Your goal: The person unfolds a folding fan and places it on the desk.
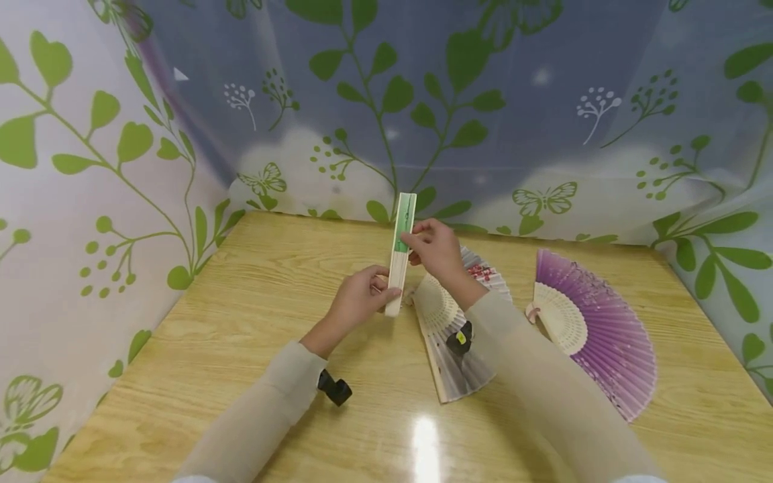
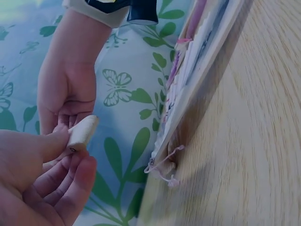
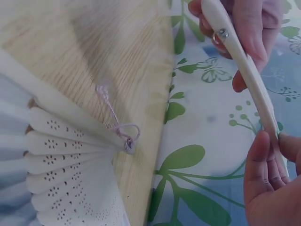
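A folded hand fan point(image 1: 398, 268) with cream wooden sticks and green cloth stands tilted upward between both hands. My left hand point(image 1: 357, 296) pinches its lower, pivot end between thumb and fingers. Higher up, at the green part, my right hand point(image 1: 438, 251) grips it with the thumb across the front. In the left wrist view the folded fan point(image 2: 84, 133) is seen end-on. The right wrist view shows its pale edge point(image 3: 251, 77) and a metal pivot near the left hand point(image 3: 256, 33).
A spread grey-white fan point(image 1: 465, 372) with red flowers lies under the right forearm, partly hidden. To its right is a spread purple fan point(image 1: 619, 335). Both rest on the wooden table point(image 1: 260, 322). A leaf-patterned curtain point(image 1: 362, 168) rises behind and at the sides.
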`<action>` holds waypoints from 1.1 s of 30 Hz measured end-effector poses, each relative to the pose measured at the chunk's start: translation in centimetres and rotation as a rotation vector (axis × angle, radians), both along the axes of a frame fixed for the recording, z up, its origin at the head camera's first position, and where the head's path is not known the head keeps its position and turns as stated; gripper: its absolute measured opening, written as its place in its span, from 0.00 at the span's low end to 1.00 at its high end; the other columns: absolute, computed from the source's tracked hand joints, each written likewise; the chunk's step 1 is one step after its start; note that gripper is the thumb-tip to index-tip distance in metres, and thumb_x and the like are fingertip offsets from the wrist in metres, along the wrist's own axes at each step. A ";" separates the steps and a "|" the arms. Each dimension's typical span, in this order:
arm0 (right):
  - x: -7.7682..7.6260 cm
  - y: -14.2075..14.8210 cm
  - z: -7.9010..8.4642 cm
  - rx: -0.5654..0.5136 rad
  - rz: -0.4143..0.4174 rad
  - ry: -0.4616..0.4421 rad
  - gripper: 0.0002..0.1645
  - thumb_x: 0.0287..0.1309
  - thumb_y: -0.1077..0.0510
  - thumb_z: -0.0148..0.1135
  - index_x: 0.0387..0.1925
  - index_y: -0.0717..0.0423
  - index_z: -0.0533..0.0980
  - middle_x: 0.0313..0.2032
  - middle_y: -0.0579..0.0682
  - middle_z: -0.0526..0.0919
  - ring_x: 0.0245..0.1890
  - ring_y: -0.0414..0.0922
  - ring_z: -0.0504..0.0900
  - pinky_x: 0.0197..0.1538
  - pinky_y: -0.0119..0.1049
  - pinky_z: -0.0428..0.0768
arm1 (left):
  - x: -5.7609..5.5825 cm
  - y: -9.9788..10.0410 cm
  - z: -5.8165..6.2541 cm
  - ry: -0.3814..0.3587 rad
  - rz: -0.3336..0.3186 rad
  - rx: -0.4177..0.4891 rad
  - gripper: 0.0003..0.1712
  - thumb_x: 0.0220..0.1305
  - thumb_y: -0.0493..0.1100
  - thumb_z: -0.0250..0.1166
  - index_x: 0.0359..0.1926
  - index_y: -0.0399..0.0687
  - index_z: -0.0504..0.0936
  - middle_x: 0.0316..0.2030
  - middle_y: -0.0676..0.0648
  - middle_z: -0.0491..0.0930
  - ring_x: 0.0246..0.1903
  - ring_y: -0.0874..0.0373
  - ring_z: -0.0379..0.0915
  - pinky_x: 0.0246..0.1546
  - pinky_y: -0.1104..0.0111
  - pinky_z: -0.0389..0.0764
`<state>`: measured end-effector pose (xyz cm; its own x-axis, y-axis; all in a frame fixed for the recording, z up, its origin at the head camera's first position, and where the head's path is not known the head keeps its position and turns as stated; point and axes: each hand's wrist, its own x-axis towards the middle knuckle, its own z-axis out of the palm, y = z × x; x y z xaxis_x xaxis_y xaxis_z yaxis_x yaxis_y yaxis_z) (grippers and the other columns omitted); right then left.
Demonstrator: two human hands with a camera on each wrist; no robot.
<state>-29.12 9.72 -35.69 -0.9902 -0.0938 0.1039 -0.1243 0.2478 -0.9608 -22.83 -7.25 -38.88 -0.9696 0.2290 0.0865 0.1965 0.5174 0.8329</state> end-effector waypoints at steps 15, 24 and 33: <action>1.4 1.2 -0.4 -0.144 0.069 -0.065 0.17 0.66 0.64 0.58 0.55 0.66 0.71 0.36 0.57 0.84 0.26 0.42 0.82 0.42 0.41 0.85 | -0.3 -0.3 -0.5 -0.058 -0.039 0.208 0.12 0.70 0.37 0.59 0.47 0.32 0.81 0.37 0.39 0.84 0.29 0.57 0.80 0.32 0.66 0.85; 2.2 1.3 -0.4 -0.208 0.071 -0.075 0.19 0.66 0.65 0.58 0.56 0.68 0.70 0.31 0.51 0.84 0.27 0.41 0.83 0.38 0.33 0.84 | -0.2 -0.4 -0.5 -0.060 -0.057 0.200 0.11 0.69 0.36 0.59 0.46 0.31 0.81 0.35 0.39 0.83 0.29 0.57 0.80 0.32 0.65 0.85; 2.3 1.3 -0.6 -0.266 0.041 -0.107 0.18 0.65 0.65 0.59 0.54 0.68 0.72 0.30 0.48 0.83 0.28 0.40 0.83 0.38 0.32 0.84 | -0.2 -0.3 -0.3 -0.092 -0.044 0.217 0.12 0.69 0.35 0.59 0.48 0.30 0.80 0.39 0.38 0.82 0.32 0.54 0.81 0.33 0.66 0.85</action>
